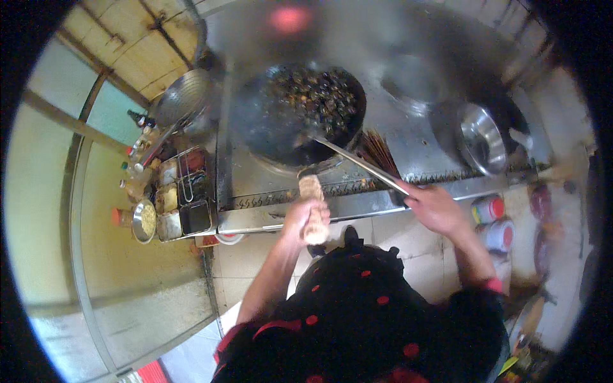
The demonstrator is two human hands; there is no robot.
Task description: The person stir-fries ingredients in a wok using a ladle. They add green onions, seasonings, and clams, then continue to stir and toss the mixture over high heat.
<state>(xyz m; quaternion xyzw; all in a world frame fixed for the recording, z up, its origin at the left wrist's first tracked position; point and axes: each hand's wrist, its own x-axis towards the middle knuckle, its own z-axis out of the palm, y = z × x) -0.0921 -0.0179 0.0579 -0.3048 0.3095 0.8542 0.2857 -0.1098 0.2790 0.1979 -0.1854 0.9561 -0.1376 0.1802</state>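
A large dark wok (268,143) sits on the stove, with a heap of dark, glossy pieces of food (316,95) along its far and right side. Steam blurs its left part. My left hand (306,218) grips the wok's wrapped handle (312,186) at the near rim. In my right hand (438,208) is the long metal handle of a cooking utensil (359,164). Its far end reaches into the wok beside the food; steam and food hide its head, so ladle or spatula cannot be told. A bamboo wok brush (380,151) lies just right of the wok.
Left of the stove stand a perforated strainer (184,95), seasoning containers (195,218), several bottles (134,184) and a metal bowl of pale chopped food (144,221). A steel basin (482,139) rests at the right. Red-lidded tubs (495,234) stand below the counter's edge (364,210).
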